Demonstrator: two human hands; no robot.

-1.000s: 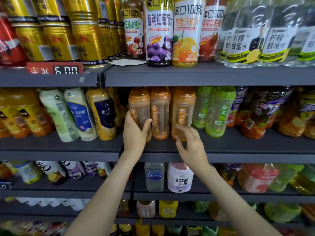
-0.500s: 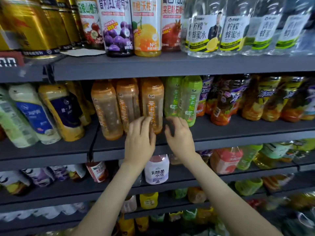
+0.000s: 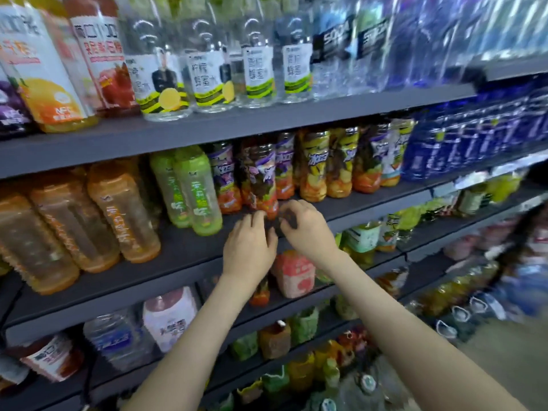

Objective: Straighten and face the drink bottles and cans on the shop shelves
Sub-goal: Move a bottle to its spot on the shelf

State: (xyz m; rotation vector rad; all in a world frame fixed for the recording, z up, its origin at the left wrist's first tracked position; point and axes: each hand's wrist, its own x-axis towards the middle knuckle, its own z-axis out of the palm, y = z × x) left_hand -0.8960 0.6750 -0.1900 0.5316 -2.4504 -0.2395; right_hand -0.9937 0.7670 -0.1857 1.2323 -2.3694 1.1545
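1. Both grips meet at the front lip of the middle shelf [image 3: 178, 250], with the left grip [image 3: 249, 247] just beside the right grip [image 3: 307, 229].
2. The step in hand looks to be facing the purple-label bottle [image 3: 262, 176]. It stands just above and beyond both grips, its base close to their fingertips.
3. The left grip is loosely spread, its fingers pointing up at that base and wrapped round nothing. The right grip is curled over a dark smear, and with the blur I cannot tell whether it pinches the base or holds nothing.
4. To do it well, take the bottle low on its body with 1 grip on each side. Keep it upright and twist it until the label looks straight out.
5. The green bottles [image 3: 197, 191] stand near, to the left of the left grip. The yellow-label bottles [image 3: 314, 170] stand up and right of the right grip. Turn the bottle in place rather than swinging it, so that neither row is knocked.
6. Then draw it toward the grips until its base lines up with the front row.
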